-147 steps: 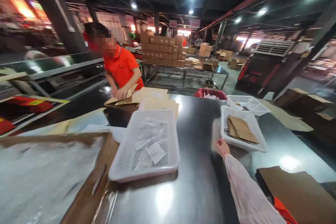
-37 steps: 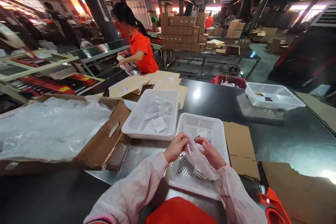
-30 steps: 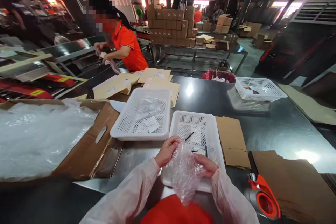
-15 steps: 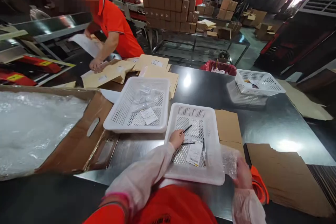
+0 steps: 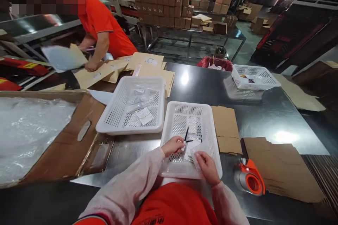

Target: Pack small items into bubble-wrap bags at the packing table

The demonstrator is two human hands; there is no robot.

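Note:
In front of me stands a white plastic basket (image 5: 215, 147) with mesh sides. Over it, my left hand (image 5: 174, 146) is closed in a pinch on a thin black pen-like stick (image 5: 187, 133). Another short dark stick shows right beside those fingertips, and whether it is held too I cannot tell. My right hand (image 5: 207, 167) grips a piece of clear bubble wrap (image 5: 194, 156) above the near right part of the basket. Below the hands lies a white printed paper slip (image 5: 188, 153), partly covered. One more dark stick (image 5: 201, 139) lies to its right.
A second white basket (image 5: 105, 121) holds clear packets and a slip. Right are flat cardboard pieces (image 5: 227, 128) and an orange tape dispenser (image 5: 253, 182). A carton with plastic wrap (image 5: 34, 130) stands left. Across the table, a co-worker (image 5: 105, 24) handles padded envelopes (image 5: 92, 75).
My right hand has brought the bubble wrap leftward from beside the basket to over it. My left hand has turned the black stick more upright. The co-worker's white sheet has moved left.

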